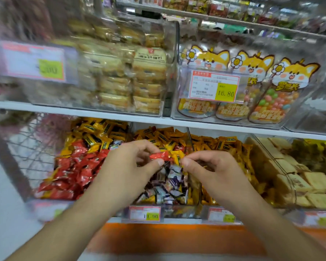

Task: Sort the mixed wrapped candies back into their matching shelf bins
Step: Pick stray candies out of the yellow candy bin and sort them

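Note:
My left hand pinches a red wrapped candy between thumb and fingers, above the middle bin of the lower shelf. That bin holds purple-and-white candies in front and yellow ones behind. My right hand hovers just right of the red candy with fingers curled; whether it holds anything is hidden. The left bin holds red candies in front and yellow ones at the back. A bin of yellow-orange candies stands to the right.
Further right, a bin holds beige wrapped cakes. The upper shelf carries a clear bin of stacked pastry packs and fox-printed candy jars. Price tags line the shelf front. A wire basket stands at left.

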{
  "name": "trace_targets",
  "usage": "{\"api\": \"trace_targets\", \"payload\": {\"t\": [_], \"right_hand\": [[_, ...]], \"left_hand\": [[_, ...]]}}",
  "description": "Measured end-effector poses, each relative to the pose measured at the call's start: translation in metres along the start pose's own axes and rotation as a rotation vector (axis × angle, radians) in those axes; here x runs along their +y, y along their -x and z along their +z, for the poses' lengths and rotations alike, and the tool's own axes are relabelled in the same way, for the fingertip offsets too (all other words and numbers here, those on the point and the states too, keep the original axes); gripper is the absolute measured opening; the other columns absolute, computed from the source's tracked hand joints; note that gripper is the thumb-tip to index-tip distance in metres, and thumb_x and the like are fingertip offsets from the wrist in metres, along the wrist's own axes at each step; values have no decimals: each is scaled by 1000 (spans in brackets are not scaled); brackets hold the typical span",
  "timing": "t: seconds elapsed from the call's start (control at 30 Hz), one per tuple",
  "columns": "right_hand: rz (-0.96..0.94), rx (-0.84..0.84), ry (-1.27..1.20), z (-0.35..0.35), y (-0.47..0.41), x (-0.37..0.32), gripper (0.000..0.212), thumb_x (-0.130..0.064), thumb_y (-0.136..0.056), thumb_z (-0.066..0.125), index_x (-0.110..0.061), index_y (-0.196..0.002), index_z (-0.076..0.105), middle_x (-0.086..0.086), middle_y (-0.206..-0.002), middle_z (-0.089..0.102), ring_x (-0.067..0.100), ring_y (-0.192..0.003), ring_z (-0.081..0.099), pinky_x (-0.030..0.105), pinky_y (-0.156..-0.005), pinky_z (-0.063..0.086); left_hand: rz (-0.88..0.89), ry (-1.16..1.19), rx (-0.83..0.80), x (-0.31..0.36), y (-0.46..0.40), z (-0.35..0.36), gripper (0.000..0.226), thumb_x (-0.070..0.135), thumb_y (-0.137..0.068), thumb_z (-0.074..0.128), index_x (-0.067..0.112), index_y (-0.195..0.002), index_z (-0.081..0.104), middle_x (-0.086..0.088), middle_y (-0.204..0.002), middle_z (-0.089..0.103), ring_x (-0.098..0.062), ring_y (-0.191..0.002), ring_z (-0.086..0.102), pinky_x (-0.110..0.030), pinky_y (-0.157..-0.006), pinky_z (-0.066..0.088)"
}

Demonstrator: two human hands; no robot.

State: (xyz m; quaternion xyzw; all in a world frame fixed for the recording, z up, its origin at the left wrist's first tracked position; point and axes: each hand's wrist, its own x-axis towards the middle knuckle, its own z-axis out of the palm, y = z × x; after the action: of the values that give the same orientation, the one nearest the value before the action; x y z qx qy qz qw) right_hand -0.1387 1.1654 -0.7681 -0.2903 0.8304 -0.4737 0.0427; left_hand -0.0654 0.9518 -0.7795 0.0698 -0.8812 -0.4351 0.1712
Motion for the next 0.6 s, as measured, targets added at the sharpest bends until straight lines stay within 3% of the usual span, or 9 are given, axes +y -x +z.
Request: {"api": "trace_targets", "payload": {"t": [0.07,0.13,0.27,0.33,0.47,0.6], "right_hand": [[42,0,27,6,-1,1,21,-32,-100,65,-25,-85,77,-20,-55,56,1,-48,49,12,-48,36],[64,5,64,7,-1,1,17,-28,-101,64,-27,-90,77,-26,-57,57,-1,-47,50,10,-45,34],[73,50,183,-2,-3,12,13,-32,-99,66,-40,-96,75,-20,-89,70,5,-53,58,20,-45,43],[82,82,232,-15,-7,27,14,-31,-99,66,-43,-100,73,-19,-95,70,8,-62,64,26,-51,49],[147,162,275,-54,-11,73,26,-17,-99,66,-42,-102,72,-20,-99,71,0,-96,66,32,-82,56],[220,123,335,-86,-6,115,49,-4,-97,62,-52,-103,68,-18,-108,69,7,-105,66,39,-80,59]], "left_hand": [[-16,-172,115,-15,-1,-28,10,41,-89,76,44,-86,67,19,-82,68,2,-84,65,-30,-82,56],[-44,-338,168,-29,-2,-51,8,41,-92,71,46,-98,68,21,-90,67,-4,-87,65,-26,-79,51],[-42,-491,174,-48,-4,-63,41,44,-94,67,30,-133,67,7,-135,62,-19,-122,60,-32,-100,46],[15,-451,110,-45,-6,-53,43,43,-95,65,29,-136,64,9,-141,57,-15,-127,56,-27,-105,42],[155,-394,-59,-24,-9,-11,46,43,-100,57,37,-145,54,20,-154,41,-5,-141,42,-19,-114,28],[252,-360,-295,2,-6,38,55,49,-105,45,46,-157,29,35,-162,9,5,-149,20,-13,-116,18]]}}
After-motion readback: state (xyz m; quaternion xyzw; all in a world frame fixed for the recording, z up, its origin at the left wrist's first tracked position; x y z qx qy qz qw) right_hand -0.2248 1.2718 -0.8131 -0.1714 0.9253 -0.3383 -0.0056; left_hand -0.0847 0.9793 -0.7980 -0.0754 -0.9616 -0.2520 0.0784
